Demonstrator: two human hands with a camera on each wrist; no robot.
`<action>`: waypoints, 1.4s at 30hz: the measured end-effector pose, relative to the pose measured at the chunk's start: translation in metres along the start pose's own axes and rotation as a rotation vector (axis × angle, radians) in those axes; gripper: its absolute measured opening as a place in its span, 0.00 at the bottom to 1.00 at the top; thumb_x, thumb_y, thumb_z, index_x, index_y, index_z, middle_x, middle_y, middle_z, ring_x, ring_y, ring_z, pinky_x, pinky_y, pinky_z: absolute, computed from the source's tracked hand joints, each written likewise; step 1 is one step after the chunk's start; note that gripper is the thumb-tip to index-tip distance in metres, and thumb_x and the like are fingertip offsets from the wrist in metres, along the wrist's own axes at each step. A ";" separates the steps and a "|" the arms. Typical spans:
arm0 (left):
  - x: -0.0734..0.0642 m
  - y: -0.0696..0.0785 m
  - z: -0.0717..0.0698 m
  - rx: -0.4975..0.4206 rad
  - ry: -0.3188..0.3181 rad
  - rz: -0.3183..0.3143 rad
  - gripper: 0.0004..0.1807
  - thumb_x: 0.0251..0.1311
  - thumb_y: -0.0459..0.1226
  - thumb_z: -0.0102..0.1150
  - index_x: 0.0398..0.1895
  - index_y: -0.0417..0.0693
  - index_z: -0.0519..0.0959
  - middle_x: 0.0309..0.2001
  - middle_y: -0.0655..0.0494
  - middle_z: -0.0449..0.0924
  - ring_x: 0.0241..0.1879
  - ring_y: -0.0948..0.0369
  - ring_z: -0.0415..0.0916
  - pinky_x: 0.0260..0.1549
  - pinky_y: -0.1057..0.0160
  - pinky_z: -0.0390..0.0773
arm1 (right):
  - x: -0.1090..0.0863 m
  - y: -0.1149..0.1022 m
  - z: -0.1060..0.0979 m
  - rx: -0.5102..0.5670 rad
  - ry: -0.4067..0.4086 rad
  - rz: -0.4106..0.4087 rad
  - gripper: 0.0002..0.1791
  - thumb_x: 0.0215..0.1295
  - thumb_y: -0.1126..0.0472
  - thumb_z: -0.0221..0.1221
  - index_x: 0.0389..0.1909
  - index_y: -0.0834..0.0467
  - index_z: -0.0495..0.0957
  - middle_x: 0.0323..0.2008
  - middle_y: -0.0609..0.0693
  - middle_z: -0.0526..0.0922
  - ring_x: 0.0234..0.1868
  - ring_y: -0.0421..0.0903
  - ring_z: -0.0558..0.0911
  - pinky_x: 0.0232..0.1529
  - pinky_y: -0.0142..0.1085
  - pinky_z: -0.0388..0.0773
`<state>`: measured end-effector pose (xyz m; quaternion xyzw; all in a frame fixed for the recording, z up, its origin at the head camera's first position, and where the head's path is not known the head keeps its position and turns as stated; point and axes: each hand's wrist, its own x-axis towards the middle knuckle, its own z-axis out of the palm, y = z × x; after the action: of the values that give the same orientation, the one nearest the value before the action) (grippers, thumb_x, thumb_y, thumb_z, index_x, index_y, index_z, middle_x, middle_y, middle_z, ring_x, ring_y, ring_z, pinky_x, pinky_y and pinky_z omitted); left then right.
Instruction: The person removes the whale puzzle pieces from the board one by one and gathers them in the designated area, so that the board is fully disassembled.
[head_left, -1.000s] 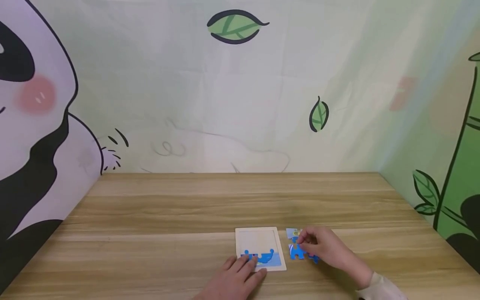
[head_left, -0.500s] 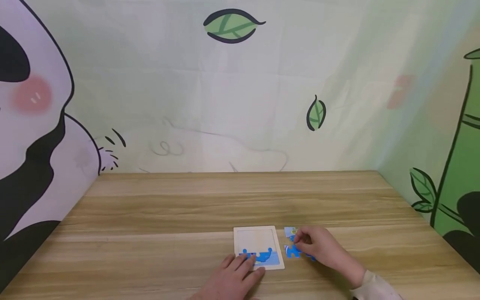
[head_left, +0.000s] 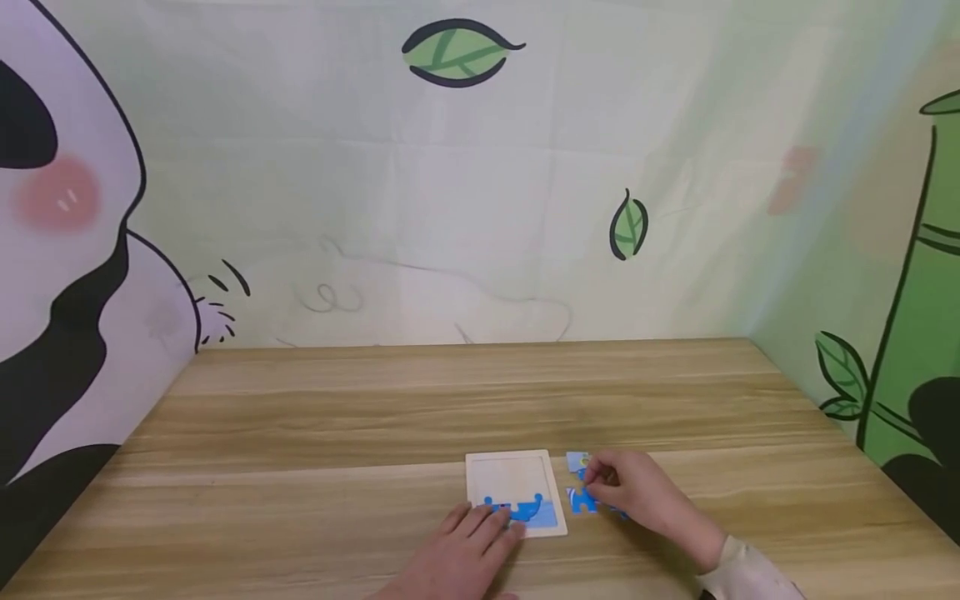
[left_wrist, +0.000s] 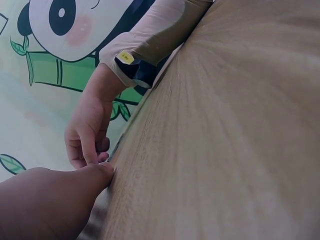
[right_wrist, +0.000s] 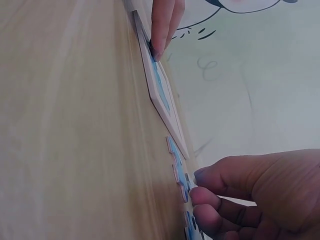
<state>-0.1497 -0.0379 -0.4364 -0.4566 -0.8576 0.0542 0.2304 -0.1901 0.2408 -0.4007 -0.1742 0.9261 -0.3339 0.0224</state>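
A small wooden puzzle board (head_left: 507,477) lies on the table, its lower part filled with blue pieces (head_left: 542,514) and its upper part bare. My left hand (head_left: 467,550) rests on the board's lower left, fingers extended over the pieces there. To the board's right lie several loose jigsaw pieces, among them a light blue one (head_left: 576,461) and a blue one with a white striped edge (head_left: 579,501). Among them my right hand (head_left: 639,493) pinches a puzzle piece, thumb and fingertips brought together; the fingers mostly hide it. In the right wrist view, loose pieces (right_wrist: 176,160) sit beside these fingertips.
The wooden table (head_left: 360,408) stretches back to a wall (head_left: 360,192) printed with a panda, leaves and bamboo. The board and loose pieces are close together, with only a narrow gap between them. A pale sleeve (head_left: 750,571) covers my right forearm.
The whole head view has shifted slightly, moving the scene left. My left thumb has come a little further onto the board's lower edge; my right hand stays over the loose pieces.
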 end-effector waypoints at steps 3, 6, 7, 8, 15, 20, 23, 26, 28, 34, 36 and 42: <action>0.001 0.000 -0.001 -0.025 -0.042 -0.008 0.34 0.64 0.65 0.39 0.60 0.53 0.72 0.58 0.56 0.75 0.58 0.58 0.72 0.56 0.57 0.74 | -0.001 -0.001 -0.001 -0.010 0.005 0.007 0.02 0.59 0.65 0.62 0.30 0.57 0.78 0.26 0.44 0.79 0.24 0.33 0.72 0.26 0.26 0.72; 0.001 0.000 -0.002 -0.043 -0.071 -0.008 0.34 0.65 0.65 0.39 0.60 0.51 0.72 0.58 0.55 0.75 0.59 0.57 0.71 0.56 0.57 0.73 | -0.001 -0.003 -0.002 -0.017 0.008 0.012 0.02 0.60 0.64 0.62 0.31 0.57 0.78 0.26 0.44 0.79 0.24 0.33 0.72 0.26 0.27 0.72; 0.001 0.000 -0.002 -0.039 -0.068 -0.006 0.34 0.65 0.65 0.39 0.60 0.51 0.73 0.58 0.55 0.75 0.59 0.57 0.71 0.56 0.57 0.73 | -0.001 -0.004 -0.002 -0.021 0.008 0.013 0.02 0.60 0.64 0.62 0.31 0.57 0.78 0.26 0.44 0.79 0.24 0.33 0.72 0.26 0.27 0.72; 0.001 0.000 -0.002 -0.032 -0.061 -0.005 0.34 0.65 0.65 0.39 0.60 0.51 0.73 0.58 0.55 0.75 0.59 0.57 0.71 0.56 0.57 0.73 | -0.001 -0.005 -0.003 -0.024 0.008 0.014 0.02 0.60 0.63 0.62 0.31 0.57 0.78 0.26 0.44 0.79 0.24 0.33 0.72 0.26 0.27 0.71; 0.000 0.000 0.002 -0.021 -0.028 0.001 0.34 0.64 0.65 0.40 0.59 0.51 0.73 0.58 0.56 0.75 0.58 0.57 0.71 0.55 0.56 0.73 | -0.001 -0.009 -0.005 -0.032 0.003 0.002 0.02 0.62 0.62 0.61 0.33 0.57 0.79 0.27 0.44 0.80 0.23 0.33 0.72 0.25 0.27 0.71; 0.000 0.000 0.002 -0.014 -0.013 0.001 0.34 0.64 0.65 0.40 0.59 0.52 0.73 0.58 0.56 0.75 0.58 0.58 0.71 0.54 0.56 0.73 | 0.000 -0.012 -0.006 -0.049 0.003 0.000 0.03 0.62 0.62 0.61 0.34 0.57 0.79 0.27 0.43 0.80 0.24 0.33 0.71 0.25 0.26 0.72; -0.001 0.000 0.002 -0.004 0.003 0.002 0.34 0.64 0.66 0.41 0.58 0.52 0.74 0.57 0.56 0.75 0.58 0.58 0.71 0.54 0.56 0.73 | 0.002 -0.015 -0.006 -0.051 0.008 -0.017 0.03 0.62 0.62 0.61 0.34 0.58 0.80 0.28 0.44 0.80 0.24 0.33 0.72 0.26 0.26 0.72; -0.001 0.000 0.003 0.003 0.022 0.005 0.34 0.63 0.65 0.41 0.58 0.52 0.74 0.57 0.56 0.76 0.58 0.58 0.71 0.54 0.57 0.74 | 0.004 -0.018 -0.003 -0.037 0.009 -0.046 0.03 0.61 0.62 0.62 0.34 0.58 0.80 0.28 0.44 0.81 0.25 0.33 0.73 0.26 0.26 0.72; -0.002 0.000 0.003 0.003 0.026 0.005 0.34 0.63 0.65 0.42 0.58 0.52 0.74 0.56 0.56 0.76 0.58 0.58 0.71 0.54 0.57 0.74 | 0.005 -0.019 -0.001 -0.023 0.005 -0.064 0.03 0.61 0.62 0.62 0.33 0.58 0.80 0.28 0.45 0.81 0.26 0.33 0.73 0.27 0.27 0.73; -0.002 0.000 0.002 -0.033 -0.009 0.000 0.34 0.64 0.65 0.40 0.59 0.51 0.74 0.58 0.56 0.75 0.59 0.58 0.71 0.56 0.56 0.73 | 0.008 -0.022 0.005 -0.015 -0.002 -0.119 0.02 0.60 0.64 0.62 0.33 0.57 0.81 0.29 0.44 0.82 0.28 0.32 0.73 0.29 0.26 0.73; -0.001 0.000 0.001 -0.063 -0.045 -0.006 0.35 0.65 0.65 0.38 0.60 0.50 0.73 0.59 0.55 0.74 0.60 0.57 0.70 0.58 0.55 0.72 | 0.009 -0.023 0.007 -0.013 -0.004 -0.137 0.02 0.59 0.65 0.62 0.33 0.57 0.81 0.30 0.44 0.82 0.29 0.32 0.74 0.29 0.26 0.73; 0.000 0.000 -0.002 -0.117 -0.134 -0.014 0.37 0.68 0.64 0.33 0.63 0.48 0.71 0.63 0.52 0.72 0.64 0.54 0.69 0.62 0.55 0.70 | 0.011 -0.027 0.011 -0.010 -0.022 -0.150 0.03 0.60 0.64 0.62 0.35 0.57 0.81 0.31 0.44 0.82 0.30 0.33 0.74 0.31 0.26 0.74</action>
<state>-0.1486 -0.0385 -0.4346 -0.4585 -0.8760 0.0330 0.1459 -0.1898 0.2110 -0.3913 -0.2469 0.9118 -0.3281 0.0068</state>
